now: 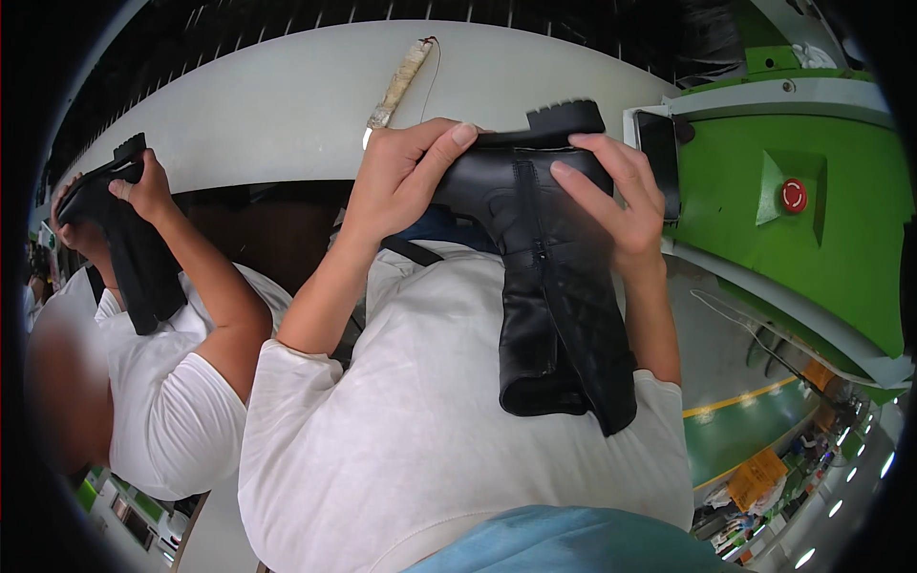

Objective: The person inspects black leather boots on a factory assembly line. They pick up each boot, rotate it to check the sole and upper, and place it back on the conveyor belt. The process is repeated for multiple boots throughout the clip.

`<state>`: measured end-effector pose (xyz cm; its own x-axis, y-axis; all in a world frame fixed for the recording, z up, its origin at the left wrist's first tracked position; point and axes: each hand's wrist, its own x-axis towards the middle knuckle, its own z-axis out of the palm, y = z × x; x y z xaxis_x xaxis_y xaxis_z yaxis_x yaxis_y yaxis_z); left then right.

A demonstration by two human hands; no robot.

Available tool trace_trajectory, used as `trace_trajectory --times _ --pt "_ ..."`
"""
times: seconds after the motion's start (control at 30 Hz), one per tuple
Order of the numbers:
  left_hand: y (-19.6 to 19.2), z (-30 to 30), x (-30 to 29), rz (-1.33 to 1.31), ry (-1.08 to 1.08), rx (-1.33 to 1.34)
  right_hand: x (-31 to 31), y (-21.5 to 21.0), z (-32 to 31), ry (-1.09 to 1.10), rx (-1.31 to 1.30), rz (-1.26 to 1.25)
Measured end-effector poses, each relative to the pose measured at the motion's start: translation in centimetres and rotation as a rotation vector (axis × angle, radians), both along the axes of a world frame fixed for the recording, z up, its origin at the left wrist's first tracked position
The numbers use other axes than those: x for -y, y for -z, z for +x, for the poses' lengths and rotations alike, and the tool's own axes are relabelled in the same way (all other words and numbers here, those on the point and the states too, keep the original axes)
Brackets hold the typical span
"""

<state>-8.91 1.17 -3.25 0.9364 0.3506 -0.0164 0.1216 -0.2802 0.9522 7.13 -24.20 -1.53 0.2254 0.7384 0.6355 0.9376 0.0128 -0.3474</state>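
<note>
A tall black boot [544, 258] is held in front of my chest, its sole turned up and away from me and its shaft hanging toward me. Down the side of the shaft runs a zipper, partly undone near the top opening. My left hand [406, 172] grips the toe end, thumb on the sole's edge. At the heel end my right hand [621, 191] holds on, with thumb and forefinger along the chunky heel. Part of the toe is hidden behind my left hand.
A wrapped stick-like tool [399, 84] with a thin wire lies on the white table [277, 105]. To the right stands a green machine [735, 162] with a red button [794, 196]. On the left, a person in a white shirt [172, 411] handles another black boot [138, 248].
</note>
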Motion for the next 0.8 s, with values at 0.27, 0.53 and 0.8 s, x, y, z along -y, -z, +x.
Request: trace_trajectory --times 0.27,0.53,0.8 --pt "-2.5 -0.3 -0.6 0.11 0.179 0.167 0.2 0.0 -0.4 0.017 -0.049 0.022" --pt "-1.8 -0.1 -1.0 -0.001 0.236 0.169 0.6 1.0 -0.6 0.042 -0.322 -0.044" --pt "-0.6 -0.7 -2.9 -0.376 0.427 0.447 2.0 1.9 -1.0 0.104 -1.603 -0.086"
